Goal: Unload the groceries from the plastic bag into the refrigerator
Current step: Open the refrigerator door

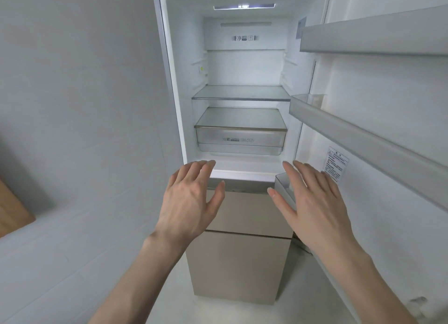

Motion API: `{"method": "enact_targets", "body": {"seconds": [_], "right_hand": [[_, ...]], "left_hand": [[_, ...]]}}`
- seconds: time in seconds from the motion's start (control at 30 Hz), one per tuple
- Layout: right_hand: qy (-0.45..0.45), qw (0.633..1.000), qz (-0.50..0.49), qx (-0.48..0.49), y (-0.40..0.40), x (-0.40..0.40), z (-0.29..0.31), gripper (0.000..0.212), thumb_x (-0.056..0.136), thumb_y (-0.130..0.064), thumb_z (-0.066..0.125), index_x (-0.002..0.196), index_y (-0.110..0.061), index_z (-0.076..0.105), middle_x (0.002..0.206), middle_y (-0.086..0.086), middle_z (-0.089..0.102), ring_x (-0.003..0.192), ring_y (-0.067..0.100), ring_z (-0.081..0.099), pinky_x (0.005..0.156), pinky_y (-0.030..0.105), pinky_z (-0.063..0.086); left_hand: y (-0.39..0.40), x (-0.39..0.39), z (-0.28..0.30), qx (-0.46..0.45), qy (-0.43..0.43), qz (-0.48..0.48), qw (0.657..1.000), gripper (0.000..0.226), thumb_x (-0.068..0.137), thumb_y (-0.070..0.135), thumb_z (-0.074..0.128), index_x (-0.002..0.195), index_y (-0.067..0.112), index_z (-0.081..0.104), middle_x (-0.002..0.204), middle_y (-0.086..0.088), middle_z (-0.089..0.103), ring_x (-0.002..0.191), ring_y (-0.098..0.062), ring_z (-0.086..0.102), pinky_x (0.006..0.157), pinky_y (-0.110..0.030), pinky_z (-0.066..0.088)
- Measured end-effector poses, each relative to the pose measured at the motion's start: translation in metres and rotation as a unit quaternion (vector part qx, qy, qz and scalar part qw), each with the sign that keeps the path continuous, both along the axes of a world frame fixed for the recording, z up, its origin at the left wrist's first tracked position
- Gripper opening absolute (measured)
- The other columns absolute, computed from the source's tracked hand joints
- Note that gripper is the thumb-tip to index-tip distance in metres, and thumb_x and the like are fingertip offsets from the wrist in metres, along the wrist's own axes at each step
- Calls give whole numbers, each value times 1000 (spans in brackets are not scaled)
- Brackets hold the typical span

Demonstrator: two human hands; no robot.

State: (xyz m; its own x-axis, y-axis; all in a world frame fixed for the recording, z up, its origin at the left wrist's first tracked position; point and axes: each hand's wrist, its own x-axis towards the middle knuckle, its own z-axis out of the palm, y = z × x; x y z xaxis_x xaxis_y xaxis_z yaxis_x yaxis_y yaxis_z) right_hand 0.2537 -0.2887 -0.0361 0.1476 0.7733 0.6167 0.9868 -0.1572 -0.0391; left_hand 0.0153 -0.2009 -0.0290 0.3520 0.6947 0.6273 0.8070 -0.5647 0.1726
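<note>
Refrigerator [242,81] stands straight ahead with its upper door [378,120] swung wide to the right, and both hands are raised in front of its lower lip, holding nothing. The left hand [191,200] is released, palm turned down and inward, fingers straight and a little spread, thumb pointing toward the other hand. The right hand [312,202] mirrors it: fingers extended and relaxed, thumb angled inward, the palm passing in front of the corner of a small clear door bin [282,182]; whether it touches the bin cannot be told. Both forearms come up from the bottom of the view, bare, roughly parallel and well apart.

Beyond the fingertips lies the lit compartment. A clear crisper drawer [240,139] sits lowest, its flat cover forming a surface above it, and a glass shelf [241,93] spans the compartment higher up. None of these carries any goods. Two grey door racks [363,139] jut out on the right, close to the right arm. Below the hands, the beige lower drawers [242,256] are shut.

The plastic bag and the groceries are not in view, so the loading looks to be not yet begun, or the hands are between items. To do this step well, I would turn to the bag next and lift one item at a time, set heavier things well back on the glass shelf, and mind the right elbow near the door racks when reaching in.
</note>
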Motion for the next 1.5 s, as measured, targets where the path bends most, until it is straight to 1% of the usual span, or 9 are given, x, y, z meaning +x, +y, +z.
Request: {"method": "enact_targets", "body": {"seconds": [0.13,0.23,0.33,0.53,0.77,1.0,1.17,1.3,1.5], "right_hand": [[-2,1000,-7,7,33,0,9,67,101,-61,36,145,-13,52,141,9,58,132,32,53,114,48,39],[7,1000,-9,7,59,0,14,67,101,-62,34,146,-16,51,144,6,57,132,28,52,116,44,36],[31,999,-9,2,86,0,19,68,101,-65,29,148,-20,48,146,1,54,133,24,50,116,41,35],[17,999,-31,7,143,-4,31,71,100,-65,28,147,-17,50,143,3,57,129,27,53,116,45,38],[-4,999,-35,4,202,-10,42,73,100,-67,25,151,-19,47,150,3,53,139,27,49,119,45,33],[11,1000,-3,-10,252,-18,34,72,100,-68,26,150,-20,47,150,4,54,139,27,49,119,45,35],[31,998,57,-2,287,-31,33,69,100,-66,29,145,-19,51,146,3,57,136,26,51,117,44,37],[33,992,126,1,317,-46,36,66,101,-64,33,143,-18,53,141,4,60,130,28,55,114,46,40],[51,962,267,22,342,-82,34,62,102,-61,36,140,-16,56,134,2,63,122,26,59,110,42,41]], "left_hand": [[33,2,1,7,-5,-1,1000,47,100,44,46,136,17,57,134,1,61,126,-25,55,104,-39,45],[62,1,2,16,-11,-1,1000,47,99,45,47,135,16,56,141,-3,57,134,-28,51,105,-43,47],[93,1,7,24,-11,-4,1000,47,100,46,47,135,16,56,145,-3,55,139,-28,47,108,-43,46],[151,-1,21,36,-14,-1,999,50,100,48,44,136,16,57,142,-1,57,139,-29,47,111,-41,40],[208,1,31,45,-9,-5,999,52,100,50,43,137,16,58,140,-1,60,139,-29,48,114,-43,39],[242,-9,22,37,-7,18,999,51,101,50,43,136,17,59,139,0,61,138,-28,50,113,-42,38],[255,-21,20,32,3,55,998,53,101,50,41,135,15,59,137,-2,62,136,-28,51,113,-42,39],[249,-34,23,33,13,114,993,50,101,49,44,136,15,59,138,-1,61,137,-27,51,112,-41,39],[221,-63,27,38,6,232,972,49,101,47,46,136,15,59,137,1,62,136,-26,52,112,-38,39]]}}
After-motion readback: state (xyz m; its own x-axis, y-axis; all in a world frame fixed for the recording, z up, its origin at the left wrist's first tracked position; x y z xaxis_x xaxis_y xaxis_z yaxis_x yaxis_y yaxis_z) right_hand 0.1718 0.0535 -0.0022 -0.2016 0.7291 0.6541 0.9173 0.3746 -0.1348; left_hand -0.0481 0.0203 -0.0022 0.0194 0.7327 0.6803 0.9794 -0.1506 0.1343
